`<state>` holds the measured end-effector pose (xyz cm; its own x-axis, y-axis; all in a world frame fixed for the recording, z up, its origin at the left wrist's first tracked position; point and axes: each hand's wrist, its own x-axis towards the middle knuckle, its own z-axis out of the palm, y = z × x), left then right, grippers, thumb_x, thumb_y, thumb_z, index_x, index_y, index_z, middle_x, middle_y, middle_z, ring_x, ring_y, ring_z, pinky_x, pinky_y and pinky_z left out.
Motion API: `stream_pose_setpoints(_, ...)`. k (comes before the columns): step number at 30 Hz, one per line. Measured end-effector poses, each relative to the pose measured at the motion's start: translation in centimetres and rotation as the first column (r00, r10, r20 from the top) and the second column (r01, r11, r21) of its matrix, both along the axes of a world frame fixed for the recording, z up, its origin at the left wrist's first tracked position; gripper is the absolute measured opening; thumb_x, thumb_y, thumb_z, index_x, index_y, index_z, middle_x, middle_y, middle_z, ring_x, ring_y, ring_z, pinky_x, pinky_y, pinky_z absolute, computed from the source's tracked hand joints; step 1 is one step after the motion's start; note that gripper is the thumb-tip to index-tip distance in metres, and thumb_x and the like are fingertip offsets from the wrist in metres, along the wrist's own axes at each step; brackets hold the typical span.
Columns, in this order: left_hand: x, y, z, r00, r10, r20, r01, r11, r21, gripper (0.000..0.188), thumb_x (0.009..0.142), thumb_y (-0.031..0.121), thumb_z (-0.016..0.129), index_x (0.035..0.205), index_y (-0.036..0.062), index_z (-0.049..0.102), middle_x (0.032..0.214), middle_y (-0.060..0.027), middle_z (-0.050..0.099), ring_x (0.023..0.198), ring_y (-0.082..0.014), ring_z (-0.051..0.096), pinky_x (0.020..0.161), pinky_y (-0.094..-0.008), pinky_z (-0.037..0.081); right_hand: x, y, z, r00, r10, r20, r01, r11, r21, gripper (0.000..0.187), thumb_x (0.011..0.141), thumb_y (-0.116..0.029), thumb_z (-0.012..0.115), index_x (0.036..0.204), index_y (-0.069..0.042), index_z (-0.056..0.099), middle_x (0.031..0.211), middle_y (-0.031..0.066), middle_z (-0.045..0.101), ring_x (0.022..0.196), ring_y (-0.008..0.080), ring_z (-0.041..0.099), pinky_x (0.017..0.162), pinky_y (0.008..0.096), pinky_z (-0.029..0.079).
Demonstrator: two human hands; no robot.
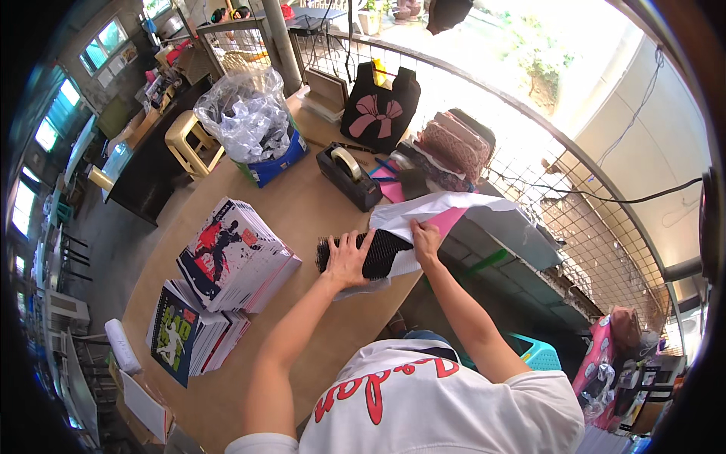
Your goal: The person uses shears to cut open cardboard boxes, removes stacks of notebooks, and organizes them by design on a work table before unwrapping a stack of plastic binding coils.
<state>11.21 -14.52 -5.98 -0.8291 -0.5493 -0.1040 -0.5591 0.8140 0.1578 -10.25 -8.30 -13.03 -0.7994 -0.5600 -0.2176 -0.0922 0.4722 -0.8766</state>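
Note:
Near the table's right edge lies a bundle of black binding wires (pixel 385 251), its comb-like loops showing at the left end. My left hand (pixel 347 259) is curled over that end with its fingers a little apart, gripping the wires from above. White wrapping paper (pixel 401 216) partly covers the bundle and spreads out to the right past the table edge. My right hand (pixel 426 240) is closed on the paper, thumb and fingers pinching it just right of the wires. A pink sheet (pixel 451 220) shows beside that hand. The paper hides the bundle's right end.
Stacked notebooks (pixel 227 257) and a smaller pile (pixel 181 333) stand left. Farther back are a tape dispenser (pixel 349 178), a blue box (pixel 280 157) with a plastic bag, a black bow-print bag (pixel 380 106) and pouches (pixel 456 144). A wire mesh fence (pixel 597 204) runs along the right.

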Motion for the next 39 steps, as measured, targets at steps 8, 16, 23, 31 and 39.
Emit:
stream_pose_setpoints(8, 2.9, -0.6, 0.8, 0.992, -0.032, -0.121, 0.023, 0.997, -0.070, 0.121, 0.048, 0.041, 0.085, 0.149, 0.0185, 0.022, 0.128, -0.0169, 0.041, 0.118, -0.0355, 0.043, 0.097, -0.0616, 0.030, -10.9, 5.9, 7.0, 0.927, -0.012, 0.376, 0.174, 0.900, -0.399, 0.019, 0.092, -0.021, 0.052, 0.084, -0.007, 0.062, 0.080, 0.0072, 0.062, 0.067, 0.0171, 0.060, 0.059, 0.0308, 0.049)
stream_pose_setpoints(16, 4.3, 1.0, -0.1, 0.983, -0.046, -0.177, 0.014, 0.984, -0.178, 0.121, 0.049, 0.033, 0.087, 0.149, 0.0192, 0.021, 0.130, -0.0163, 0.039, 0.121, -0.0341, 0.040, 0.101, -0.0629, 0.027, -2.0, 6.7, 0.6, 0.950, 0.266, 0.163, -0.246, 0.960, -0.137, 0.034, 0.074, -0.024, 0.067, 0.103, -0.005, 0.064, 0.091, 0.0078, 0.064, 0.084, 0.0179, 0.062, 0.072, 0.0329, 0.048)
stream_pose_setpoints(23, 4.6, 4.2, -3.1, 0.959, -0.031, -0.280, -0.094, 0.902, -0.422, 0.093, 0.069, 0.012, 0.066, 0.150, 0.0218, 0.021, 0.137, -0.0144, 0.036, 0.126, -0.0322, 0.036, 0.101, -0.0612, 0.027, 2.0, 2.5, -0.8, 0.669, 0.402, 0.625, -0.044, 0.861, -0.507, 0.067, 0.083, -0.034, 0.073, 0.134, 0.000, 0.043, 0.127, 0.0104, 0.053, 0.115, 0.0246, 0.050, 0.098, 0.0346, 0.038)
stream_pose_setpoints(31, 7.5, 1.6, -1.1, 0.975, -0.049, -0.215, -0.011, 0.963, -0.269, 0.107, 0.059, 0.026, 0.080, 0.149, 0.0295, 0.022, 0.133, -0.0166, 0.038, 0.126, -0.0320, 0.037, 0.097, -0.0587, 0.027, 4.9, 0.2, 2.4, 0.880, 0.074, 0.470, 0.171, 0.872, -0.458, 0.048, 0.084, -0.012, 0.072, 0.124, 0.003, 0.051, 0.121, 0.0117, 0.057, 0.110, 0.0240, 0.054, 0.096, 0.0329, 0.041)
stream_pose_setpoints(39, 4.4, -0.3, -1.4, 0.976, -0.092, -0.195, 0.026, 0.948, -0.318, 0.105, 0.058, 0.028, 0.078, 0.149, 0.0301, 0.025, 0.125, -0.0140, 0.043, 0.119, -0.0308, 0.040, 0.097, -0.0567, 0.030, -4.3, -0.8, -3.5, 0.856, 0.040, 0.515, 0.145, 0.938, -0.315, 0.054, 0.085, -0.027, 0.072, 0.129, -0.004, 0.051, 0.117, 0.0071, 0.059, 0.102, 0.0218, 0.058, 0.082, 0.0351, 0.048)
